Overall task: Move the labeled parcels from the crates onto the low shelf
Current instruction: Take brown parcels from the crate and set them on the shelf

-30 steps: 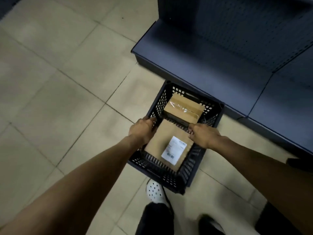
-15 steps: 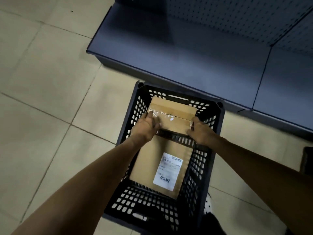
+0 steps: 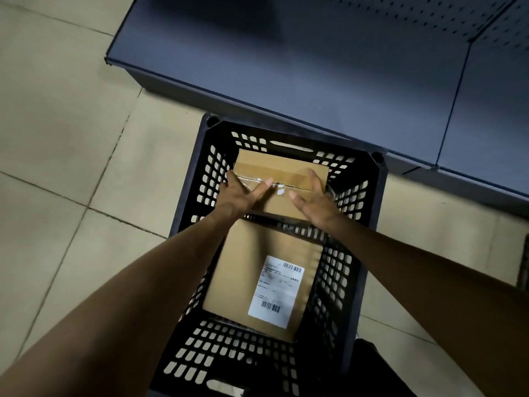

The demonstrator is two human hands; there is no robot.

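A black perforated crate point(image 3: 229, 356) stands on the floor against the low dark-blue shelf point(image 3: 286, 67). A small taped cardboard parcel point(image 3: 283, 170) lies in the crate's far half. My left hand point(image 3: 243, 193) clasps its left edge with the thumb across the top. My right hand point(image 3: 312, 202) clasps its right side, fingers along the edge. A larger flat brown parcel point(image 3: 243, 267) with a white barcode label point(image 3: 276, 290) lies in the near half, partly under the small one. The shelf surface is bare.
A second shelf section point(image 3: 492, 110) joins on the right, with a pegboard back panel point(image 3: 400, 12) behind. Beige floor tiles point(image 3: 57, 138) spread to the left. A dark object point(image 3: 525, 265) shows at the right edge. My dark trouser leg point(image 3: 372, 368) is beside the crate.
My view has come closer over the crate. Both hands went from the crate's rim to the small taped parcel and now rest further over its top.
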